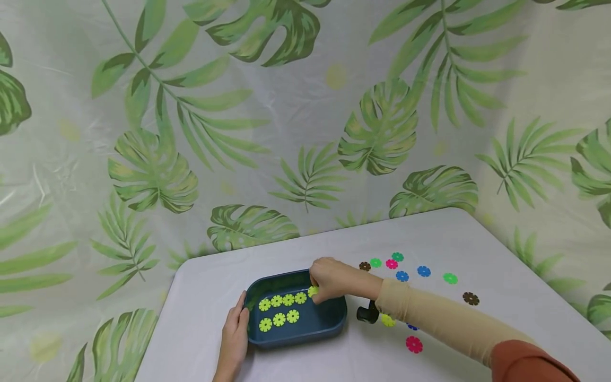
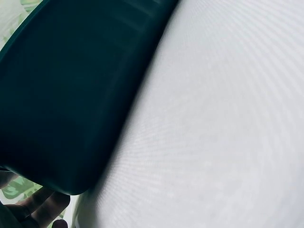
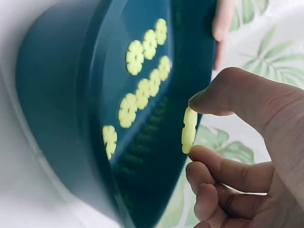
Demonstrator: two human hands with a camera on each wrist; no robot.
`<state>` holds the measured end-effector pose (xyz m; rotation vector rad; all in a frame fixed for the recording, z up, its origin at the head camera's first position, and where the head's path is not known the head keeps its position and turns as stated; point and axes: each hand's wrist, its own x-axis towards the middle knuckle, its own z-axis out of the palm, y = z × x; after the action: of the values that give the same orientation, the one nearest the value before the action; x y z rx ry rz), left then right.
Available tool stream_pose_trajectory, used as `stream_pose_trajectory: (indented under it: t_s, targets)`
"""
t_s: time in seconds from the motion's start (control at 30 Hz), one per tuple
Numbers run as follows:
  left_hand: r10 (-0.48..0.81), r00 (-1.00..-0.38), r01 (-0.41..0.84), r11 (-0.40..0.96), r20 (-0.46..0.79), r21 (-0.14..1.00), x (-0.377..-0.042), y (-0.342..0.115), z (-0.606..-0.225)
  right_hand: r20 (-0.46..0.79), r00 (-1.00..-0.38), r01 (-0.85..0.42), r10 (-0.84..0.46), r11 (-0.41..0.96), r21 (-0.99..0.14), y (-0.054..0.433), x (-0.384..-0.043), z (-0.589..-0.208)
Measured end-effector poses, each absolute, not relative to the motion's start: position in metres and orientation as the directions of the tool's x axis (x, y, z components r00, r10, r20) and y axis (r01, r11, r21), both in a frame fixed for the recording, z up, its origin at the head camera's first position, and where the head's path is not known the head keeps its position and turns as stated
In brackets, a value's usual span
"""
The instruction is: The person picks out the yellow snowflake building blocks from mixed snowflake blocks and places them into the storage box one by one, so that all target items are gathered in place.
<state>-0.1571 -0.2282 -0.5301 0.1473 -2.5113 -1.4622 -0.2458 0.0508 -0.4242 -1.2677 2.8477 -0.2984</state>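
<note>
A dark blue tray [image 1: 310,336] on the table holds several yellow notched discs [image 1: 288,300], set out in two rows. My left hand [image 1: 232,334] rests against the tray's left end; its fingers [image 2: 50,209] lie fairly straight along the outer wall. Over the tray's right part, my right hand [image 1: 331,279] pinches a yellow notched disc [image 3: 189,130] on edge between thumb and index finger. Its other fingers curl loosely, seen in the right wrist view. In the head view, that hand covers part of the tray's far right corner.
Loose notched discs in several colours lie right of the tray, among them a blue one [image 1: 424,271], a brown one [image 1: 471,298] and a pink one [image 1: 414,345]. A black device [image 1: 367,313] sits under my right wrist. Behind the white table [image 1: 205,286] hangs a leaf-patterned curtain [image 1: 305,132].
</note>
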Motion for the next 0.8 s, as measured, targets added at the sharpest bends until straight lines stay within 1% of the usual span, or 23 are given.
stream_pose_trajectory:
  t_s: [0.33, 0.5, 0.8]
  targets:
    - [-0.194, -0.968, 0.044, 0.498, 0.160, 0.866, -0.157, -0.230, -0.531, -0.042, -0.653, -0.748, -0.756, 0.652, -0.122, 0.023, -0.245, -0.431]
    - [-0.199, -0.968, 0.033, 0.505, 0.153, 0.863, -0.156, -0.229, -0.530, -0.105, -0.655, -0.743, -0.748, 0.663, -0.089, 0.014, -0.244, -0.434]
    - [-0.204, -0.967, 0.029, 0.512, 0.155, 0.858, -0.157, -0.228, -0.529, -0.172, -0.658, -0.725, -0.734, 0.678, -0.122, 0.008, -0.247, -0.441]
